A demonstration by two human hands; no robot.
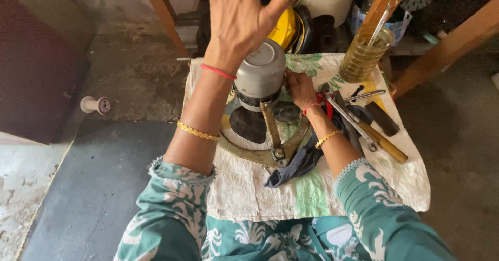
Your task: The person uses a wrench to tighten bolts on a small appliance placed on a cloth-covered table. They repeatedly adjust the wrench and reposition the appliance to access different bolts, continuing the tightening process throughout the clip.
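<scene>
My left hand is raised in the air above the table, fingers spread apart, holding nothing. Below it stands a grey cylindrical motor housing on a round metal base with a brass-coloured bracket. My right hand reaches in beside the right of the grey housing, fingers curled against the machine; what they grip is hidden. Both wrists wear a red thread and a gold bangle.
The machine sits on a small table covered with a white and green cloth. To the right lie a wrench, a wooden-handled tool and a dark rag. A glass jar stands far right. A spool lies on the floor.
</scene>
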